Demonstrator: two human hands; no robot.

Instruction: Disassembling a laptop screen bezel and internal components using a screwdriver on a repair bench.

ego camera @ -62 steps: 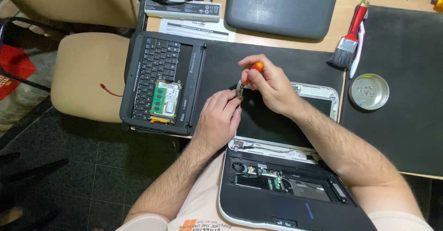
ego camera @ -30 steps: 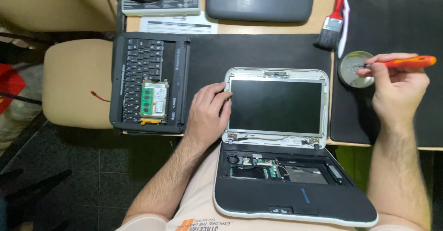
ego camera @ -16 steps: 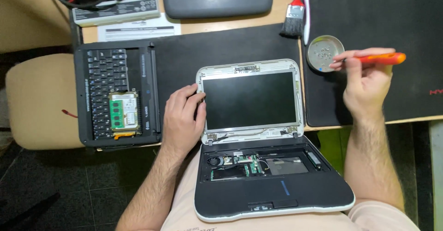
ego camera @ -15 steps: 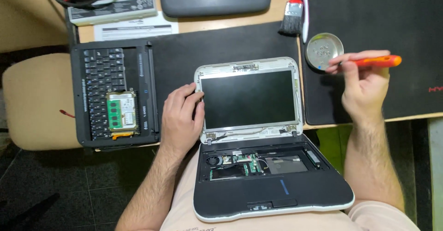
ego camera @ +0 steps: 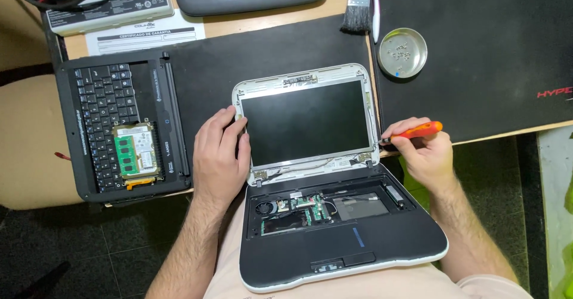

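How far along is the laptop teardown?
Done: keyboard panel is off to the side, base internals exposed, loose screws in the round tin. In hand: left hand steadies the screen's left edge; right hand holds the orange screwdriver at the screen's right edge. Left: screen panel still hinged to the base.

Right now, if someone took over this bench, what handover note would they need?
Left hand: flat on the left edge of the laptop screen, steadying it.
Right hand: fingers gripping the orange screwdriver, tip at the screen's right edge.
Laptop base rests on the lap, internals exposed.
Done: keyboard is off, lying left with a green memory module on it; screws sit in the round tin.
Left: screen frame is not detached.
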